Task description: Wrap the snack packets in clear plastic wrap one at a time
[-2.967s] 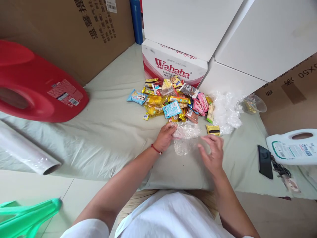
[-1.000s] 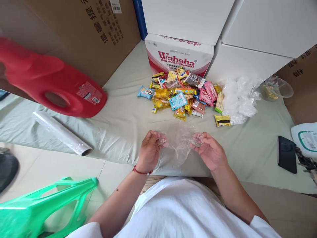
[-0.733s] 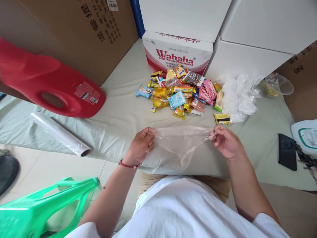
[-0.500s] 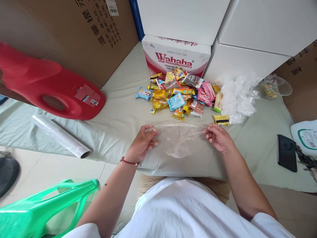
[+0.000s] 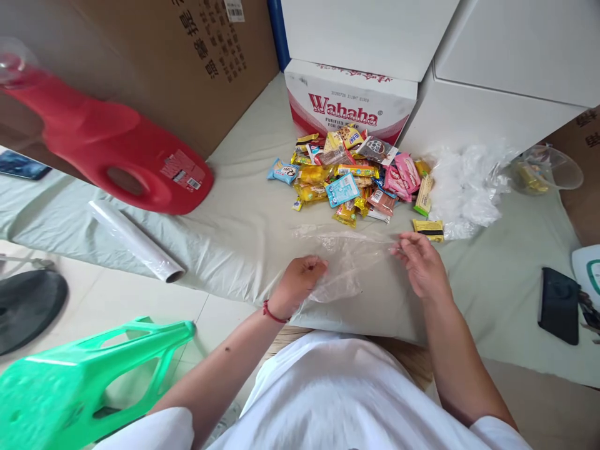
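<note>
A thin clear plastic bag (image 5: 344, 265) is stretched between my hands, low over the cloth-covered surface. At the bag's right corner, my right hand (image 5: 422, 265) pinches the edge between thumb and fingers. My left hand (image 5: 302, 281) is closed on the bag's left side, lower down, with its fingertips curled in. Just beyond the bag lies a heap of wrapped snacks (image 5: 344, 187) in yellow, blue, pink and brown packets. One yellow packet (image 5: 429, 230) lies apart from the heap, close to my right fingertips.
A Wahaha carton (image 5: 349, 103) stands behind the snacks. Crumpled clear bags (image 5: 469, 187) and a clear tub (image 5: 546, 169) are at right, a dark phone (image 5: 560, 306) nearer. On the left lie a red jug (image 5: 154, 169) and a film roll (image 5: 135, 240); a green stool (image 5: 94, 381) is below.
My left hand has let go of the bag's upper left corner and moved down and right, onto its side. My right hand keeps its corner. The camera view has shifted slightly.
</note>
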`<state>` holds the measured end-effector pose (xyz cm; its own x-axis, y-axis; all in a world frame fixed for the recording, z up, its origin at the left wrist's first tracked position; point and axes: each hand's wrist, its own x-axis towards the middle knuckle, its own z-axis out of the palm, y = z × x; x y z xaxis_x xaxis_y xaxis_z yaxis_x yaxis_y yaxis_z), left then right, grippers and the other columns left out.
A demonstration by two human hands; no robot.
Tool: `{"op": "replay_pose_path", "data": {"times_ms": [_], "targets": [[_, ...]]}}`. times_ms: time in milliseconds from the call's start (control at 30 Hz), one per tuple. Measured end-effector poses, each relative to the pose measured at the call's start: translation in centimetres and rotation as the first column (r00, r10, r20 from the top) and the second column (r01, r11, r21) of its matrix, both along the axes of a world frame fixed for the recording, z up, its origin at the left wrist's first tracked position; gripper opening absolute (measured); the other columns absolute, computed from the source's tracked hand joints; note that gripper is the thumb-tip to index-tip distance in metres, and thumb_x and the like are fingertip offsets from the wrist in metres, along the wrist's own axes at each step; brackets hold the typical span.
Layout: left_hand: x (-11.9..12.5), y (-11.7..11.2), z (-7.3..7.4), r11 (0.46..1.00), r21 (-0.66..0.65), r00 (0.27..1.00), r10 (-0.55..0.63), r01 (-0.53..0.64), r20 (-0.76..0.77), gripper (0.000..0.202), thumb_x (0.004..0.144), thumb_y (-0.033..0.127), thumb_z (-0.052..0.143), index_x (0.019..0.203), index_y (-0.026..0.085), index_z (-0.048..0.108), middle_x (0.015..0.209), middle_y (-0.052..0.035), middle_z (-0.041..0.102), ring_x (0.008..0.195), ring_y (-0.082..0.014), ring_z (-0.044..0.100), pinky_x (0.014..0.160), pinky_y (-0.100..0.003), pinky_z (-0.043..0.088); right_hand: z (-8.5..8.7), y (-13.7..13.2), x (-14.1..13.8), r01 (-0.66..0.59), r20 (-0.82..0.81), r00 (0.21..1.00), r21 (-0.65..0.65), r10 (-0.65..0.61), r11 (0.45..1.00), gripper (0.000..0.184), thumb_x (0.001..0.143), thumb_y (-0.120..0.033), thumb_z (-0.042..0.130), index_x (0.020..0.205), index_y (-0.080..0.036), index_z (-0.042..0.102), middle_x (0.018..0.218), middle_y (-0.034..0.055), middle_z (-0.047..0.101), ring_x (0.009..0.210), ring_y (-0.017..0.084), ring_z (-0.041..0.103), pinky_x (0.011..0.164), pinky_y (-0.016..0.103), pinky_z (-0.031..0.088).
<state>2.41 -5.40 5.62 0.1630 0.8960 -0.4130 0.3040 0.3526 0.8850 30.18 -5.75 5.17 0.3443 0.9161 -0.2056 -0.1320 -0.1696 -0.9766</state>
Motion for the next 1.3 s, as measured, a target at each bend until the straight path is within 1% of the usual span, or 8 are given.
{"op": "replay_pose_path", "data": {"times_ms": [100,200,300,467,633,867,1167,1300], "targets": [[1.9,-0.7,0.4,0.988,0.117,0.995,0.102,-0.102,0.010,0.036,0.089,0.049,0.057,0.069,0.020,0.062,0.068,0.0008,0.055,0.069,-0.0155,0.048,0.068,-0.028,0.037,0.5,-3.3,-1.6,0.109,0.086,0.990,-0.002,-0.108,0.994,0.047,0.084,-0.070,0.071,0.084,-0.024,0.068,0.090,0.0033,0.068,0.075,0.015,0.058,0.061,0.026,0.052],[3.8,-2.0,1.1,0.957,0.262,0.992,0.129,-0.120,-0.016,0.028,0.090,0.040,0.061,0.068,0.023,0.062,0.072,-0.0019,0.057,0.070,-0.0179,0.050,0.069,-0.029,0.039,0.7,-6.1,-4.7,-0.170,-0.103,0.983,-0.160,0.155,0.972,0.064,0.087,-0.084,0.054,0.088,-0.023,0.074,0.099,0.0094,0.071,0.084,0.021,0.061,0.059,0.029,0.052],[5.2,-3.2,1.4,0.944,0.322,0.997,0.072,-0.069,0.003,0.021,0.088,0.034,0.067,0.069,0.024,0.066,0.075,-0.0048,0.061,0.074,-0.0206,0.053,0.072,-0.030,0.041,0.7,-6.4,-7.4,-0.297,-0.086,0.954,-0.147,0.287,0.944,0.053,0.085,-0.076,0.065,0.097,-0.025,0.075,0.105,0.0072,0.072,0.095,0.023,0.062,0.074,0.031,0.055],[3.3,-2.6,1.3,0.985,-0.078,0.939,0.169,-0.153,0.298,0.020,0.087,0.040,0.072,0.079,0.021,0.071,0.082,-0.0053,0.071,0.078,-0.0195,0.065,0.076,-0.030,0.052,0.8,-4.2,-6.8,-0.255,-0.104,0.965,-0.134,0.242,0.958,0.042,0.079,-0.064,0.079,0.078,-0.023,0.071,0.087,0.0028,0.068,0.085,0.018,0.061,0.076,0.028,0.053],[-2.2,-0.7,0.4,0.880,-0.464,0.730,0.385,-0.104,0.565,0.031,0.074,0.035,0.088,0.077,0.016,0.064,0.097,-0.0089,0.078,0.093,-0.0257,0.077,0.089,-0.039,0.062,1.2,-3.3,-3.0,-0.279,-0.450,0.883,-0.277,0.132,0.919,0.046,0.058,-0.054,0.097,0.073,-0.020,0.070,0.090,0.0024,0.070,0.076,0.014,0.066,0.068,0.027,0.059],[-5.2,-0.7,-1.1,0.861,-0.508,0.735,0.365,-0.032,0.571,0.031,0.076,0.034,0.090,0.077,0.015,0.065,0.094,-0.0119,0.080,0.091,-0.0259,0.079,0.082,-0.035,0.064,1.5,-3.2,-0.9,-0.309,-0.437,0.888,-0.340,0.142,0.888,0.039,0.061,-0.043,0.099,0.076,-0.018,0.073,0.081,0.0030,0.071,0.066,0.011,0.065,0.059,0.021,0.058],[-7.5,0.6,-1.1,0.870,-0.425,0.794,0.068,0.250,0.605,0.034,0.073,0.039,0.092,0.075,0.014,0.068,0.077,-0.0073,0.072,0.063,-0.0163,0.071,0.062,-0.027,0.058,0.9,-2.1,0.2,-0.339,-0.485,0.864,-0.360,0.136,0.869,0.037,0.064,-0.041,0.096,0.072,-0.017,0.069,0.066,-0.0011,0.063,0.043,0.002,0.038,0.036,0.014,0.033],[-7.6,1.0,-2.0,0.856,-0.479,0.804,0.140,0.195,0.578,0.036,0.071,0.038,0.093,0.078,0.015,0.067,0.077,-0.0076,0.074,0.061,-0.0162,0.071,0.060,-0.026,0.057,0.0,-1.6,-0.2,-0.279,-0.428,0.898,-0.377,0.101,0.883,0.040,0.067,-0.048,0.093,0.081,-0.019,0.069,0.070,0.0005,0.069,0.043,0.004,0.042,0.034,0.015,0.032]]}}
